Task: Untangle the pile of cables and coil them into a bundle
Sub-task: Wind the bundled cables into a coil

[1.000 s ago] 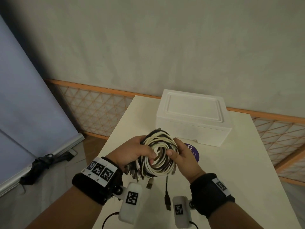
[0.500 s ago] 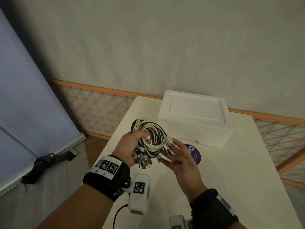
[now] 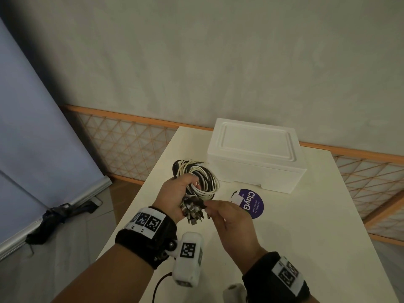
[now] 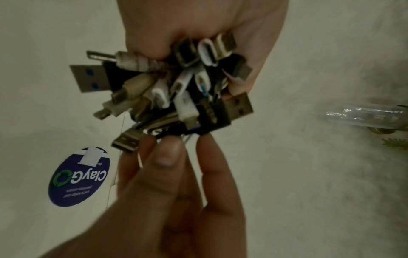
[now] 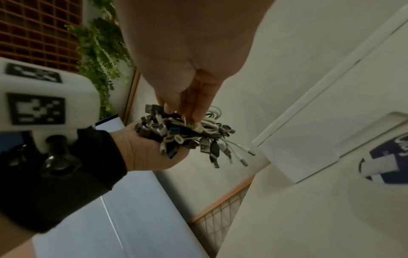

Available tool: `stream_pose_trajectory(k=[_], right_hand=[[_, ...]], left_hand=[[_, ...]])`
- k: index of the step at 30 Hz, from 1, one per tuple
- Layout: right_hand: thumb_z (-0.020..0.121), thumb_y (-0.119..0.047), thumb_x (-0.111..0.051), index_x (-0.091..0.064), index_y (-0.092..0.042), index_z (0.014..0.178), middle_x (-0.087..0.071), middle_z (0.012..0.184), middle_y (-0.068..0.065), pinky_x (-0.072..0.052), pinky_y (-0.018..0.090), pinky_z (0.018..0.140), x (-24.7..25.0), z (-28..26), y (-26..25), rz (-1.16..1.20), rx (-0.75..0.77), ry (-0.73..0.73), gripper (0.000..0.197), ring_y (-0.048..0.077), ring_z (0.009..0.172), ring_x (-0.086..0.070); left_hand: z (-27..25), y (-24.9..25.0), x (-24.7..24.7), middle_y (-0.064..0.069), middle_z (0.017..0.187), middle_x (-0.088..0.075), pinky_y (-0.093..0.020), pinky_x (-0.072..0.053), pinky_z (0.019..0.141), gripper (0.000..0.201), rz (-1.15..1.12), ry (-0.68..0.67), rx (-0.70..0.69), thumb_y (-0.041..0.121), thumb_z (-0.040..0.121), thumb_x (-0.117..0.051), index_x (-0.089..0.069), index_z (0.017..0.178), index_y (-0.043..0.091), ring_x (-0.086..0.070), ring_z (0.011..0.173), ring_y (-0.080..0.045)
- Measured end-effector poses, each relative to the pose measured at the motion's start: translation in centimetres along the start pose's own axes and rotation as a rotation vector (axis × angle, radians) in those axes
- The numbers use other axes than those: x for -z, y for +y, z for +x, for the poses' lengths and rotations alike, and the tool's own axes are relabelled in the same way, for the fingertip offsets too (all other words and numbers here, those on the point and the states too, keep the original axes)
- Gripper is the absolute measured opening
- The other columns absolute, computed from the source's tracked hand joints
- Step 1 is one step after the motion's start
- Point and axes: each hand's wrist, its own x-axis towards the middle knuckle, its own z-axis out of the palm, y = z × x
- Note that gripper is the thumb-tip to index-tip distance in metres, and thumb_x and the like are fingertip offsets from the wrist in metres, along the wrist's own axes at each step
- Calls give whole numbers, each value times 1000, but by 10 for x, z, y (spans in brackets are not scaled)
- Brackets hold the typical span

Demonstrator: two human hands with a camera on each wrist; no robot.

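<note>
A coil of black and white cables (image 3: 202, 177) is gripped in my left hand (image 3: 185, 183) above the white table (image 3: 306, 237). Its many plug ends (image 3: 193, 212) hang in a bunch below the palm. My right hand (image 3: 208, 204) is just right of the bunch and its fingertips pinch a black plug at the bunch's edge. In the left wrist view the plug ends (image 4: 172, 87) fan out from my left hand (image 4: 198, 26), with the right hand's fingers (image 4: 172, 157) closed on the lowest ones. From the right wrist, my fingertips (image 5: 187, 113) touch the plug ends (image 5: 183, 136).
A white foam box (image 3: 255, 156) with its lid on stands at the back of the table. A round purple sticker (image 3: 251, 203) lies in front of it. The table's left edge drops to the floor, where a black object (image 3: 59, 217) lies. An orange lattice rail runs behind.
My right hand let go of the coil, opened, then came back and now pinches a plug. My left hand kept the coil and turned it so the plugs hang down.
</note>
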Motion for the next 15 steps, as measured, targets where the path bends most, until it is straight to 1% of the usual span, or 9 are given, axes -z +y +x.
stream_pose_trajectory(k=[2,4,6,7,8,9,10,13,15], right_hand=[[80,-1,-65,-70,-16,100,-70,82,-5,-38,-2,75,-4,5,2,-17,-19,16,25,-1,79,-58],[84,-10,-61,-70,-16,97,-70,81,-5,-40,-1,73,-6,8,1,-2,-25,18,16,-6,78,-54],[87,-23,-55,-67,-22,95,-68,82,-9,-44,3,71,-7,8,-1,44,-72,18,15,-5,78,-55],[87,-26,-53,-64,-28,93,-66,81,-14,-46,7,68,-7,10,-3,77,-128,14,13,-3,77,-57],[87,-26,-54,-61,-31,92,-62,78,-19,-48,12,65,-9,12,-3,110,-181,4,10,0,75,-58],[86,-23,-55,-60,-31,91,-60,76,-22,-48,13,64,-9,14,-3,122,-214,1,10,1,75,-59],[85,-19,-57,-62,-29,87,-58,76,-24,-46,11,64,-11,16,-3,121,-218,7,12,-1,76,-58],[81,-11,-61,-67,-17,81,-57,77,-21,-43,7,66,-11,21,-2,101,-217,7,8,-3,79,-56],[82,-7,-65,-67,-16,79,-60,76,-19,-45,9,65,-9,23,2,151,-262,-5,10,0,76,-58]], left_hand=[[-1,-2,-1,-10,57,-60,-28,-49,54,23,8,-40,-10,5,80,-62,-59,57,6,-60,48,-21],[-3,-2,-1,-9,58,-60,-27,-49,51,22,6,-77,-27,8,82,-63,-59,60,7,-60,49,-21],[-2,-2,-1,-11,64,-62,-29,-51,53,18,12,-120,-49,16,82,-69,-61,70,5,-62,55,-24],[-1,-2,0,-13,71,-62,-31,-52,58,23,17,-143,-64,22,79,-73,-62,78,2,-62,61,-26],[0,-2,1,-17,79,-61,-34,-52,64,37,16,-171,-65,30,74,-79,-62,89,1,-61,70,-27],[0,-3,2,-19,86,-58,-36,-51,69,52,11,-200,-60,37,67,-84,-60,98,3,-59,76,-29],[1,-4,3,-18,88,-57,-37,-49,71,64,-1,-243,-54,42,58,-88,-59,101,5,-57,78,-29],[3,-7,7,-14,78,-61,-33,-52,64,73,-20,-356,-92,43,40,-95,-60,91,3,-61,65,-25],[0,-6,8,-15,82,-61,-34,-53,62,81,-21,-451,-105,37,42,-96,-57,103,0,-62,64,-24]])
